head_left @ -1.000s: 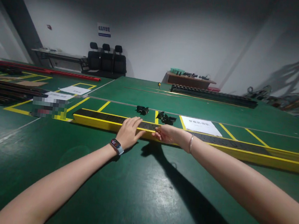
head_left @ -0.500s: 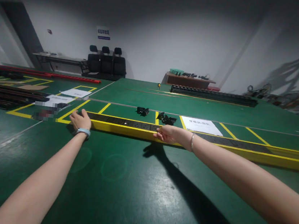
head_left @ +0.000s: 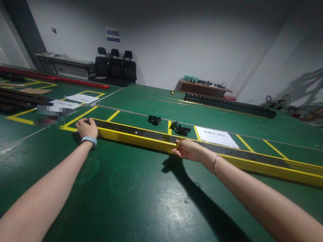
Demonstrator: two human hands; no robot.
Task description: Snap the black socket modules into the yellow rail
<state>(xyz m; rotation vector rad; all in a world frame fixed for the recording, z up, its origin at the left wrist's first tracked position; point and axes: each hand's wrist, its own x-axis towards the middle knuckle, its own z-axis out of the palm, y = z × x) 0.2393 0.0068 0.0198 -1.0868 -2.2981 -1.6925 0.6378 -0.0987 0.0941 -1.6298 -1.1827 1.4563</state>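
A long yellow rail point(head_left: 141, 141) lies across the green surface, with black socket modules point(head_left: 148, 134) set in a row in its channel. My left hand point(head_left: 87, 128), wearing a pale blue wristband, is closed around the rail's left end. Near the middle, my right hand point(head_left: 187, 149) bends over the front edge, its fingertips on a black socket module point(head_left: 173, 139). The other fingers curl down along the yellow side. A short gap point(head_left: 166, 138) shows between this module and the row to its left. Two black bundles of small parts point(head_left: 179, 128) lie behind the rail.
A white printed sheet point(head_left: 216, 137) lies behind the rail, among yellow floor lines. Dark rails point(head_left: 8, 99) are stacked at left, near red rails point(head_left: 75, 81). Farther back are a black rail assembly point(head_left: 228, 105), a screwdriver point(head_left: 172, 93) and black seats point(head_left: 115, 68).
My right hand has shifted a little to the right along the rail. A gap has opened between the modules left of it. My left hand stays at the rail's end.
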